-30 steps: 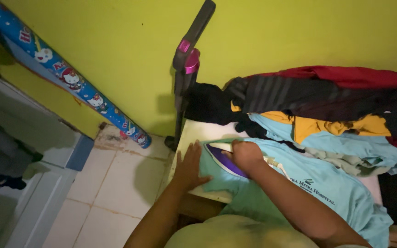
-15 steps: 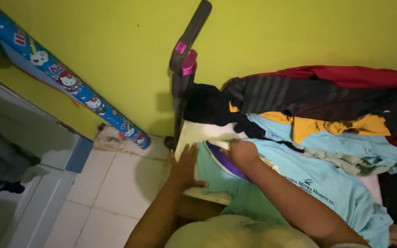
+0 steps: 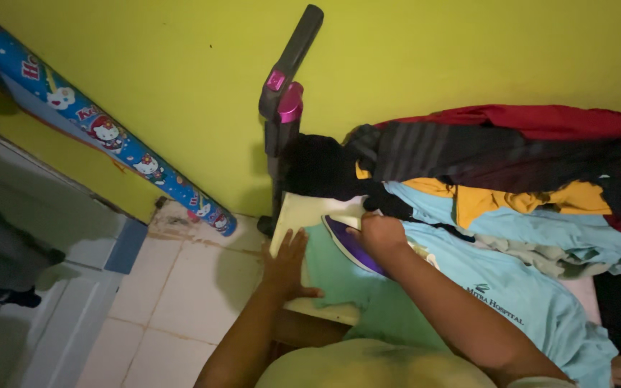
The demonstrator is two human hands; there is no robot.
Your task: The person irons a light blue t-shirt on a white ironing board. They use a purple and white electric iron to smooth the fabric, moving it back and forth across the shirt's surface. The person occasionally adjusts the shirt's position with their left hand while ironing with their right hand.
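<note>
A blue cartoon-printed roll (image 3: pixel 102 136) leans against the yellow-green wall (image 3: pixel 181 79) over the pale tiled floor (image 3: pixel 181 294). A dark upright pole with pink fittings (image 3: pixel 285 100) stands beside a heap of black, red, yellow and light-blue clothes (image 3: pixel 512 179).

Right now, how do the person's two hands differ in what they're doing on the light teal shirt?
The left hand lies flat and open, fingers spread, pressing the light teal shirt near the cream-coloured board's edge. The right hand is curled in a closed grip around the purple and white clothes iron, farther up the shirt. The left holds nothing. Both rest over the same shirt.
</note>
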